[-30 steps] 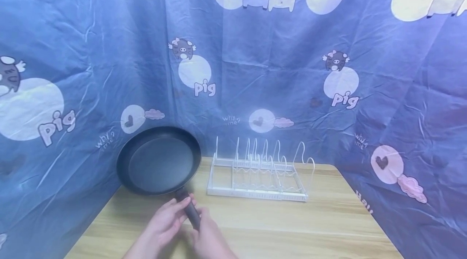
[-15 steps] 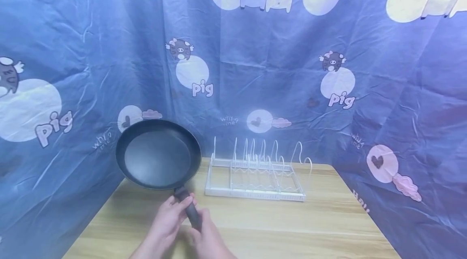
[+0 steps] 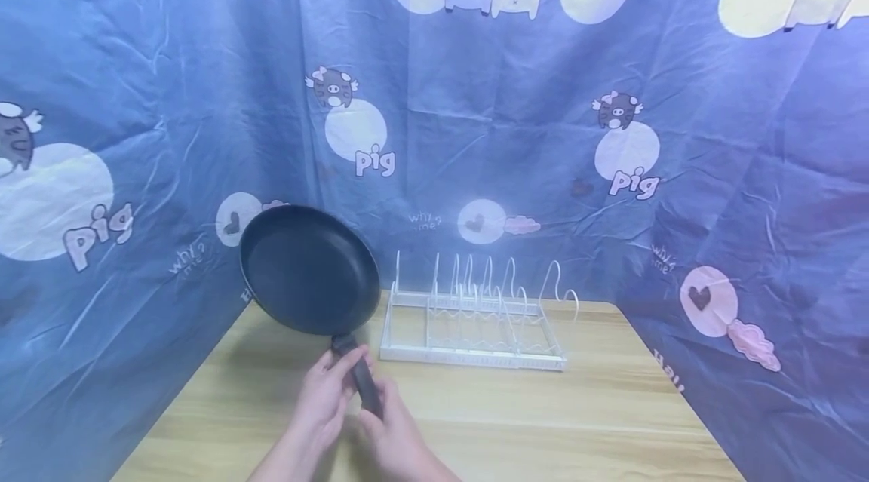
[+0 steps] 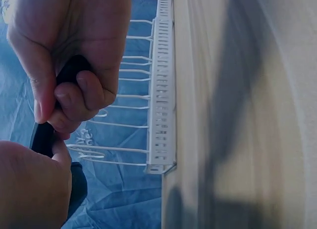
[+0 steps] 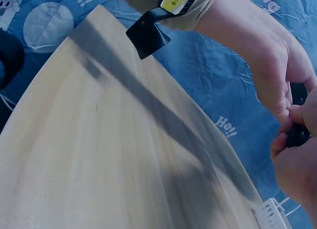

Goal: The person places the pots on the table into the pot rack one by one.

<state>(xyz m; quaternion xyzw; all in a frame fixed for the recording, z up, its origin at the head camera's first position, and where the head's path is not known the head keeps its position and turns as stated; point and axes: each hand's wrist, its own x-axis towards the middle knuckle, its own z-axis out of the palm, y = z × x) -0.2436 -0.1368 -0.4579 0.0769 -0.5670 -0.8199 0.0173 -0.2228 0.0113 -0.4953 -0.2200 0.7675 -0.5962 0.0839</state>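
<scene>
A black frying pan (image 3: 305, 271) is held up over the left part of the table, its inner face tilted toward me. My left hand (image 3: 326, 391) grips the pan's handle (image 3: 366, 388) close to the pan body. Lower down, my right hand (image 3: 397, 429) grips the handle's end. In the left wrist view, fingers of the right hand (image 4: 74, 41) curl round the black end, with the left hand (image 4: 29, 182) below. The right wrist view shows both hands meeting at the handle (image 5: 298, 135). To the pan's right stands a white wire rack (image 3: 468, 357) with upright loops.
The wooden table (image 3: 543, 422) carries the rack near its back edge. Blue curtain (image 3: 448, 127) with pig prints surrounds the table at the back and sides. A wrist camera (image 5: 147, 33) sits on the left forearm in the right wrist view.
The pan has risen and shifted slightly right, its face turning more upright. Both hands have moved up and a little right with it, keeping their grip on the handle.
</scene>
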